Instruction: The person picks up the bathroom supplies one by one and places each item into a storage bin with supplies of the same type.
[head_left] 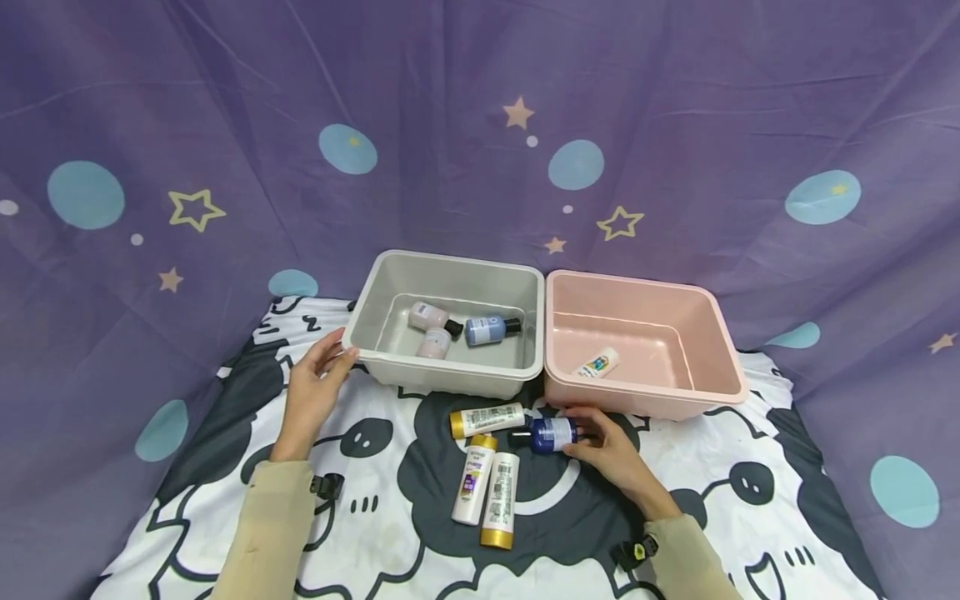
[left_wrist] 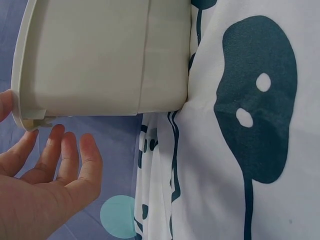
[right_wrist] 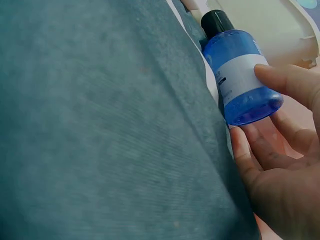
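Observation:
My right hand (head_left: 611, 454) grips a small dark blue bottle (head_left: 553, 435) near its base, thumb on the pale label. The bottle lies on its side with its black cap to the left, as the right wrist view (right_wrist: 242, 77) also shows. My left hand (head_left: 311, 400) holds the near left corner of a grey bin (head_left: 442, 375), its thumb and forefinger at the rim while the other fingers stand apart from the wall. Left of the blue bottle are three white bottles with gold caps: one lying crosswise (head_left: 489, 419), two side by side, a left one (head_left: 472, 483) and a right one (head_left: 501, 500).
Inside the grey bin lie two pale pink bottles (head_left: 429, 317) and a light blue bottle (head_left: 486, 330), all black-capped. A pink bin (head_left: 645, 402) stands right beside it, with one white bottle (head_left: 597, 364) inside. A patterned cloth (head_left: 360, 533) covers the surface; a purple curtain (head_left: 465, 200) hangs behind.

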